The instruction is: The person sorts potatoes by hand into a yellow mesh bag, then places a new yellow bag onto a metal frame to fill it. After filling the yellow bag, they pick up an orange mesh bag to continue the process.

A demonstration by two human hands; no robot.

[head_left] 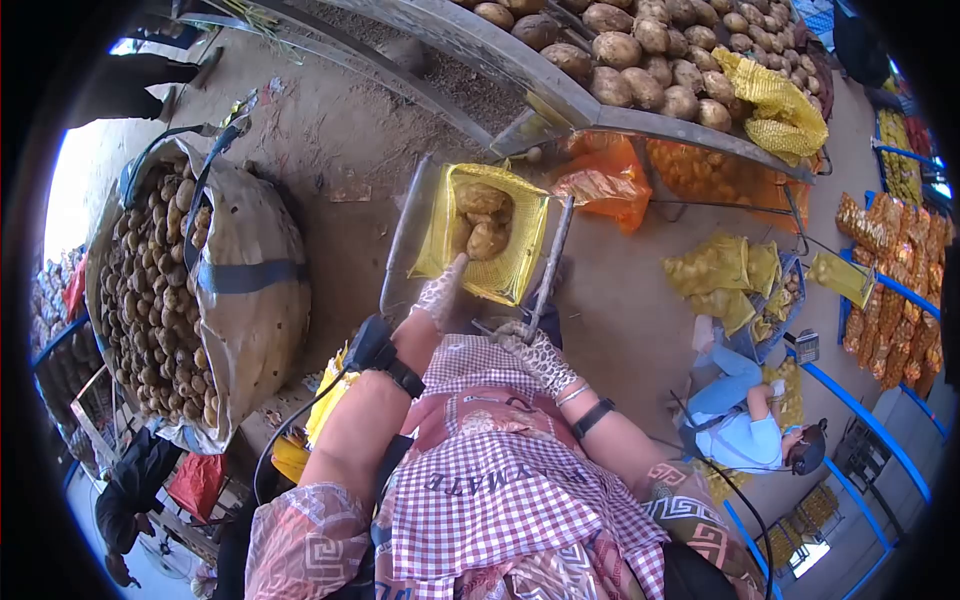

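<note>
A yellow mesh bag (533,240) hangs with its mouth spread in a metal frame (549,262) in front of me. Several large brown potatoes (487,240) lie inside it. My left hand (438,293), in a leopard-print glove, reaches over the near rim of the bag. Its fingers are stretched toward the potatoes, and nothing shows in them. At the lower right end of the frame is my right hand (538,357), gloved alike, with its fingers curled around the metal. Part of that grip is hidden.
A big white sack (250,300) full of potatoes stands at left. A metal-edged bin (650,120) heaped with potatoes is ahead, with an orange mesh bag (605,185) below. At right, a seated person (735,430) is near filled yellow bags (715,275) and blue rails (870,425).
</note>
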